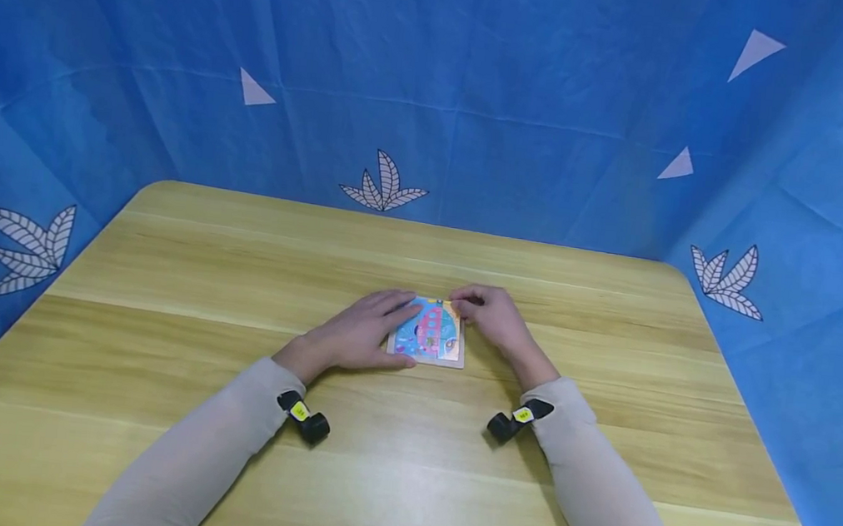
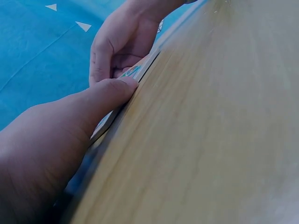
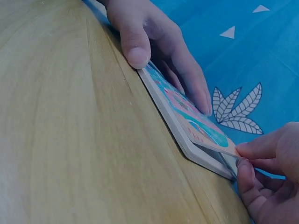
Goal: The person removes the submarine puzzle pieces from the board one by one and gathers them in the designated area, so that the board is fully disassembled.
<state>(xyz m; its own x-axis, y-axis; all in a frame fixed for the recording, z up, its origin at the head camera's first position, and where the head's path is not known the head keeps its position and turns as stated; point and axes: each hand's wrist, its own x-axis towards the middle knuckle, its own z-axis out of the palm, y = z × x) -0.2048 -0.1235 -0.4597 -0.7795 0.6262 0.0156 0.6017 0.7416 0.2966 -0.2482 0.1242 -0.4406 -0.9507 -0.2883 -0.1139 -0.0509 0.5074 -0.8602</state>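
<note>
A small square puzzle board (image 1: 450, 364) with a pale rim lies on the table, its colourful picture divided into pieces. My left hand (image 1: 363, 333) spans its left side and holds it, with the thumb (image 2: 124, 87) at the near edge and the fingers over the top. At the far right corner my right hand (image 1: 495, 315) pinches the edge of a puzzle piece (image 3: 210, 135) between thumb and fingertips. In the right wrist view that piece is tilted up, with a gap between it and the tray rim (image 3: 166, 109). My left fingers cover part of the picture.
The wood-grain table (image 1: 403, 479) stretches out around the board. Behind it and along both sides hangs a blue cloth (image 1: 469, 67) printed with white triangles and leaves. Black cameras are strapped on both wrists, over the light sleeves (image 1: 202, 444).
</note>
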